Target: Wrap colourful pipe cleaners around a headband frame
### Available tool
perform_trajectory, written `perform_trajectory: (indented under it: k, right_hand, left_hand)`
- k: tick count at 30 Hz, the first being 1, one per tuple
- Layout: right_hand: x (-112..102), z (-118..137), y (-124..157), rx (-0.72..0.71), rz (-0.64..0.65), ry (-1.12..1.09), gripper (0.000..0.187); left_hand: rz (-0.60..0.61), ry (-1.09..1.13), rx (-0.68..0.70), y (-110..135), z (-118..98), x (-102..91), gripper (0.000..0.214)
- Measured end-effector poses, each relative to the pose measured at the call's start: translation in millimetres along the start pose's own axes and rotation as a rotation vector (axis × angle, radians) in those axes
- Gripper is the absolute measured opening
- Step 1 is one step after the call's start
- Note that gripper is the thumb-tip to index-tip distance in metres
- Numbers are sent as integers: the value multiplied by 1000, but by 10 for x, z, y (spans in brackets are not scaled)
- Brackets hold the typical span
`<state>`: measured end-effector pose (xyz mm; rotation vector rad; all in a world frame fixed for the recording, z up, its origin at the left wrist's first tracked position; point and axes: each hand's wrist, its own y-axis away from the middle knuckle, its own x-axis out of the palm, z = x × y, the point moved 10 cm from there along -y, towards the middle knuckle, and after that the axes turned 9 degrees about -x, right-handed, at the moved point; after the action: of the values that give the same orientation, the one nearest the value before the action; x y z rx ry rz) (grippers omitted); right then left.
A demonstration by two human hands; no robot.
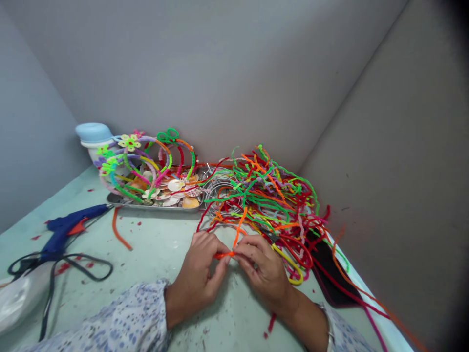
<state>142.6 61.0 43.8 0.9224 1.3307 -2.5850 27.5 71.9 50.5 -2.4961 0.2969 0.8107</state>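
Apparently a blue glue gun

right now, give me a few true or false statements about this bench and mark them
1. The left hand and right hand both pinch an orange pipe cleaner. True.
2. The metal tray holds seashells. True.
3. The blue hot glue gun lies to the right of the pipe-cleaner pile. False: it lies to the left of the tray.
4. The light blue cap sits on top of the pile. False: it is behind the left end of the tray.
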Motion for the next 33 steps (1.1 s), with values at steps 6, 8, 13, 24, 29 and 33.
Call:
perform_trajectory:
  k: [6, 8, 13, 24, 29, 33]
  right_hand:
    - [16, -16, -6, 33, 12, -6, 18]
    - [20, -13, -12, 34, 17, 1, 17]
    - [33, -3, -25, 39, 42, 2, 16]
    - [207, -86, 28, 73, 209, -97, 13]
    - [165, -112, 11, 107, 165, -165, 10]
    - [133, -135, 12, 158, 104, -197, 8]
  left_hand:
    - [-12, -19, 8, -6, -15, -2, 8]
    - [-12, -25, 9, -8, -17, -2, 8]
    - [5, -33, 15, -1, -18, 15, 8]
    - [43, -51, 29, 27, -8, 76, 7]
    - [37, -46, 31, 23, -13, 65, 7]
    - [23, -29, 36, 14, -24, 43, 7]
